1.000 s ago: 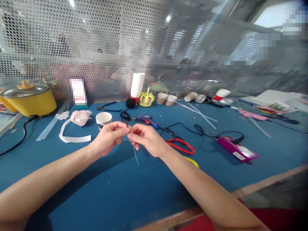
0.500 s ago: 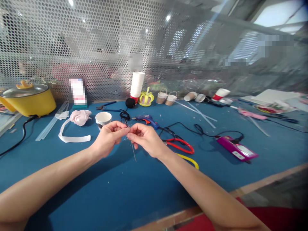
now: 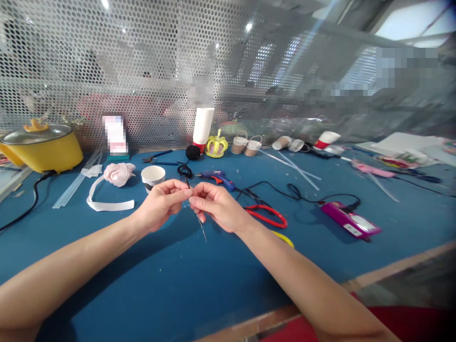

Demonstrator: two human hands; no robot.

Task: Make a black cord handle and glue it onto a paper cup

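Note:
My left hand (image 3: 164, 202) and my right hand (image 3: 215, 204) meet fingertip to fingertip above the blue table (image 3: 149, 285). Both pinch a thin dark wire (image 3: 201, 227), whose lower end hangs below the fingers and whose black upper part sticks up between them. Behind the hands lies a small coil of black cord (image 3: 185, 170) beside a black ball (image 3: 193, 152). A white cup with a dark band (image 3: 153, 175) stands just behind my left hand. The blue glue gun (image 3: 218, 178) lies behind my right hand.
Red-handled (image 3: 270, 221) and yellow-handled (image 3: 284, 238) tools lie by my right forearm. A purple power box (image 3: 351, 221) with a cable is further right. On the left are a white ribbon with a fabric rose (image 3: 119, 174) and a yellow pot (image 3: 46, 149). Paper cups (image 3: 204, 126) stand behind.
The hanging end of the wire has swung slightly right and down. My right hand has shifted a little right, and its forearm covers more of the yellow handle.

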